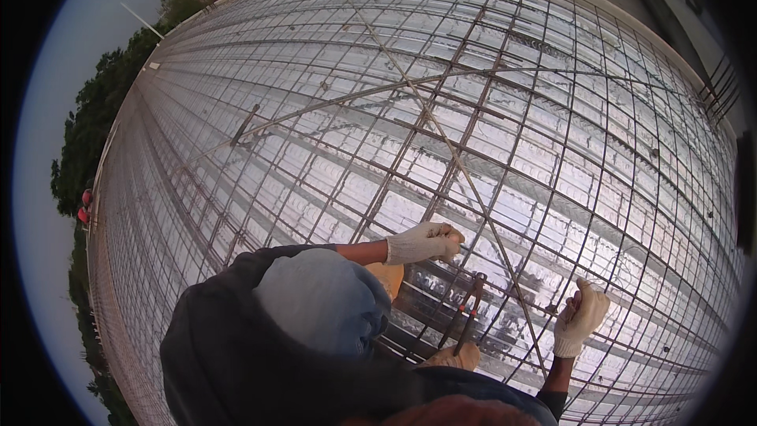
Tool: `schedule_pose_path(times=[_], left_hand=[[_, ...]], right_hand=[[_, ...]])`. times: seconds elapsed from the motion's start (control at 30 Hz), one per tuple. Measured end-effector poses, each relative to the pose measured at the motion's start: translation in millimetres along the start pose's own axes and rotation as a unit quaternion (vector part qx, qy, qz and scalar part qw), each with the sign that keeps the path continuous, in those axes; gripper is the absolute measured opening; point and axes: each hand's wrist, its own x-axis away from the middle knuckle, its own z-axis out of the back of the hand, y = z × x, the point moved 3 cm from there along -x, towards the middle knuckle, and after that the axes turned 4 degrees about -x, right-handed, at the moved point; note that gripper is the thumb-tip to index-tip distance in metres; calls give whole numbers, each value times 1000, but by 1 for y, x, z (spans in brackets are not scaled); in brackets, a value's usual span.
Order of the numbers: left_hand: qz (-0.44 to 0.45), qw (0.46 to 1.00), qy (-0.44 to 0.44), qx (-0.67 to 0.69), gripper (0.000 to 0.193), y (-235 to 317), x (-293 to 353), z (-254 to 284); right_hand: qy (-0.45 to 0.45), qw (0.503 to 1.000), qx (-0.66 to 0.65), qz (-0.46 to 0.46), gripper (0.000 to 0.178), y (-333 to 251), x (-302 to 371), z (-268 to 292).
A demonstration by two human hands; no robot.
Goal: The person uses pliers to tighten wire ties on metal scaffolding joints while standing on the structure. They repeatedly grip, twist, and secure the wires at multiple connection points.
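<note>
We list: left hand (426, 243) and right hand (582, 319), white-gloved, fingers curled, any grip untellable; red-and-black metal pincers (472, 313) between them, well apart from the far edge of the brown steel-bar mesh (482, 99). A knock could drop the pincers through.

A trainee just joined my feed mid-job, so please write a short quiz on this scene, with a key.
1. What covers the left hand? (a) a black rubber glove (b) an off-white knitted glove (c) nothing
2. True or false: the dark metal pincers with red-banded handles lie between the left hand and the right hand in this view.
3. Fill in: beneath the rust-brown steel-bar grid lies shiny, silver-coloured ____.

Key: 1. b; 2. true; 3. sheeting.
</note>
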Motion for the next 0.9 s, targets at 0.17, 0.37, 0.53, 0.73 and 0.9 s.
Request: schedule_pose_path(times=[0.17, 0.37, 0.53, 0.73, 0.9], left_hand=[[53, 992, -49, 107, 42, 2, -11, -44], [85, 994, -49, -38, 54, -16, -20, -71], [130, 985, 49, -102, 44, -3, 5, -64], [116, 989, 37, -86, 44, 1, 3, -69], [65, 984, 3, -165, 57, 23, -9, -70]], right_hand=[[-184, 983, -22, -18, 32, -46, 8, -37], [-99, 983, 87, -125, 35, 22, 2, -22], [-155, 937, 156, -270, 21, 110, 9, 10], [-97, 875, 211, -425, 38, 158, 23, 122], [-105, 900, 118, -405, 40, 102, 9, 79]])
